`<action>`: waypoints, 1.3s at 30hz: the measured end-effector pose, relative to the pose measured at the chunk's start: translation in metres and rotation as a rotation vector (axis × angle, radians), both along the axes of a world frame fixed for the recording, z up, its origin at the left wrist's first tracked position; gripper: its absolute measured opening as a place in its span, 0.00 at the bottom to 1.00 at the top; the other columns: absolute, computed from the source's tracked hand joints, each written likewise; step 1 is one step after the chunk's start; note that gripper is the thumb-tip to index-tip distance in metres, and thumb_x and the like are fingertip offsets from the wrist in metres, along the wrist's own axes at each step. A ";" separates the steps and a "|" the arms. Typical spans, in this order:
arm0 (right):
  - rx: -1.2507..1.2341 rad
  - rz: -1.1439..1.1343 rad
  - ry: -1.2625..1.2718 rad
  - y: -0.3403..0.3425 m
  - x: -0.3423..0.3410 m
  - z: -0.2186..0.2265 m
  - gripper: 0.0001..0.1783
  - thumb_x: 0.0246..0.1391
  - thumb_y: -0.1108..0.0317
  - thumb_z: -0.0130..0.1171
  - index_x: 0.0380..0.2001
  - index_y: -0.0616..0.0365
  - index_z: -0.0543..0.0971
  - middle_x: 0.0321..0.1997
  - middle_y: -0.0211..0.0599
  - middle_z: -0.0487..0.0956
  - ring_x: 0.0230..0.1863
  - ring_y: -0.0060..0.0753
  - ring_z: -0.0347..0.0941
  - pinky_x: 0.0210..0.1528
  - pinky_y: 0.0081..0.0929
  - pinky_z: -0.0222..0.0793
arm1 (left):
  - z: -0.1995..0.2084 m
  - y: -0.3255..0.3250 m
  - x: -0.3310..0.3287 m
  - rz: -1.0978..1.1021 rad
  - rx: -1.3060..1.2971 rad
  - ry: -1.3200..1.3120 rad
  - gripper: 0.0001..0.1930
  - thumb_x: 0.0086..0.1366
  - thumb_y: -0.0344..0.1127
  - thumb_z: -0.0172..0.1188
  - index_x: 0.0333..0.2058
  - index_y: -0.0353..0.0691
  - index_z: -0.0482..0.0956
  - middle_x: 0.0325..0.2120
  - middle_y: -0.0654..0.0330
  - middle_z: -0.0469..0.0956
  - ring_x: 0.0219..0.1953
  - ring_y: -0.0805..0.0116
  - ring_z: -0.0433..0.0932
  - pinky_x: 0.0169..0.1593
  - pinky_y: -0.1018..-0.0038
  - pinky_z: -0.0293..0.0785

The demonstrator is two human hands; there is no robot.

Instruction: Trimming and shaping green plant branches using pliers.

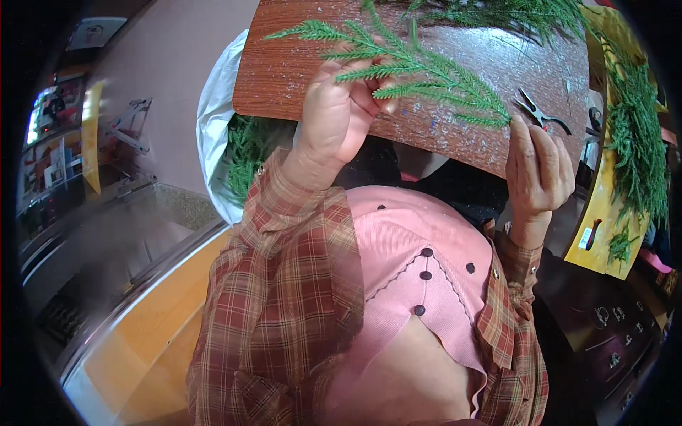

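A green pine-like branch with several feathery sprigs is held up over the near part of the brown wood-grain table. Its bare end is pinched between the thumb and fingers of my right hand, at the right. My left hand is curled around the sprigs at the other end, the fingertips partly hidden by the green needles. Just beyond my right hand, pliers with dark handles lie on the tabletop, jaws pointing away.
More green branches are heaped at the table's far side. At the right, a yellow board carries another pile of greenery. A white sack with green sprigs inside stands left of the table. Pale scraps are scattered over the tabletop.
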State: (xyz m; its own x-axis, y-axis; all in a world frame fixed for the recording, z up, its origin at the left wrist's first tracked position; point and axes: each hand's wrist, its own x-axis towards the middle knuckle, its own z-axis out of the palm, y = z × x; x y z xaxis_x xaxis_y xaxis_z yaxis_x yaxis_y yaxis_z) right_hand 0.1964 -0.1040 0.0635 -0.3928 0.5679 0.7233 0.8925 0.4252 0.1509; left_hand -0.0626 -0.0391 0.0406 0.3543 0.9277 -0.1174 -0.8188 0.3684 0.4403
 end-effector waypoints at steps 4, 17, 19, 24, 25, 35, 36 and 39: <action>0.007 -0.011 0.020 0.000 0.001 -0.003 0.15 0.38 0.78 0.66 0.34 0.59 0.84 0.32 0.33 0.77 0.27 0.31 0.74 0.27 0.25 0.69 | 0.008 -0.003 0.001 -0.023 0.129 0.183 0.14 0.67 0.31 0.53 0.51 0.39 0.70 0.40 0.57 0.78 0.35 0.67 0.75 0.31 0.70 0.68; -0.039 0.033 0.048 -0.002 -0.004 -0.004 0.14 0.39 0.76 0.66 0.34 0.63 0.83 0.31 0.34 0.76 0.27 0.30 0.75 0.26 0.24 0.68 | 0.012 -0.001 -0.002 -0.053 0.360 0.250 0.19 0.68 0.38 0.55 0.56 0.41 0.68 0.42 0.59 0.75 0.31 0.73 0.74 0.39 0.69 0.77; -0.036 0.042 0.046 -0.001 -0.005 -0.006 0.14 0.39 0.76 0.65 0.34 0.63 0.83 0.31 0.34 0.76 0.27 0.30 0.75 0.26 0.24 0.68 | 0.010 -0.003 -0.003 -0.015 0.339 0.239 0.17 0.67 0.35 0.57 0.52 0.40 0.70 0.44 0.57 0.74 0.33 0.71 0.75 0.35 0.72 0.76; -0.061 0.058 0.065 0.002 -0.005 -0.006 0.13 0.40 0.74 0.64 0.34 0.64 0.82 0.32 0.34 0.76 0.27 0.30 0.75 0.25 0.24 0.68 | 0.016 -0.004 -0.005 -0.019 0.469 0.307 0.14 0.62 0.32 0.62 0.44 0.33 0.73 0.43 0.58 0.73 0.36 0.73 0.74 0.38 0.78 0.74; -0.062 0.067 0.071 0.003 -0.005 -0.008 0.12 0.41 0.74 0.64 0.33 0.64 0.81 0.31 0.34 0.75 0.27 0.29 0.75 0.25 0.23 0.68 | 0.017 -0.003 -0.005 -0.034 0.471 0.302 0.14 0.62 0.32 0.62 0.44 0.33 0.73 0.43 0.58 0.73 0.36 0.73 0.74 0.38 0.78 0.74; -0.068 0.046 0.056 0.005 -0.006 -0.014 0.11 0.40 0.72 0.61 0.32 0.60 0.79 0.27 0.28 0.70 0.22 0.22 0.70 0.22 0.22 0.63 | 0.028 -0.004 0.005 0.063 0.736 0.598 0.12 0.63 0.34 0.62 0.39 0.32 0.74 0.37 0.59 0.70 0.36 0.73 0.73 0.39 0.80 0.72; -0.084 0.050 0.066 0.005 -0.006 -0.015 0.11 0.40 0.72 0.61 0.32 0.60 0.79 0.27 0.28 0.70 0.22 0.22 0.70 0.22 0.22 0.62 | 0.030 -0.006 0.005 0.009 0.692 0.499 0.10 0.64 0.34 0.62 0.38 0.34 0.74 0.35 0.59 0.69 0.34 0.73 0.73 0.36 0.79 0.74; -0.081 0.057 0.075 0.005 -0.003 -0.017 0.13 0.40 0.71 0.61 0.34 0.59 0.80 0.29 0.28 0.73 0.23 0.22 0.71 0.23 0.21 0.64 | 0.029 -0.001 0.002 -0.049 0.667 0.412 0.10 0.64 0.35 0.61 0.40 0.37 0.75 0.34 0.60 0.69 0.33 0.73 0.74 0.34 0.75 0.75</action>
State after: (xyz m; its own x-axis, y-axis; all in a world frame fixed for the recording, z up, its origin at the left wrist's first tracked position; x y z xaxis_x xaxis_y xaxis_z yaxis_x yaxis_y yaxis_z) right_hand 0.1933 -0.0992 0.0466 -0.3725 0.6039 0.7046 0.8741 0.4833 0.0479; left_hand -0.0603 -0.0398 0.0698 0.4457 0.8328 0.3282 -0.5308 -0.0494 0.8461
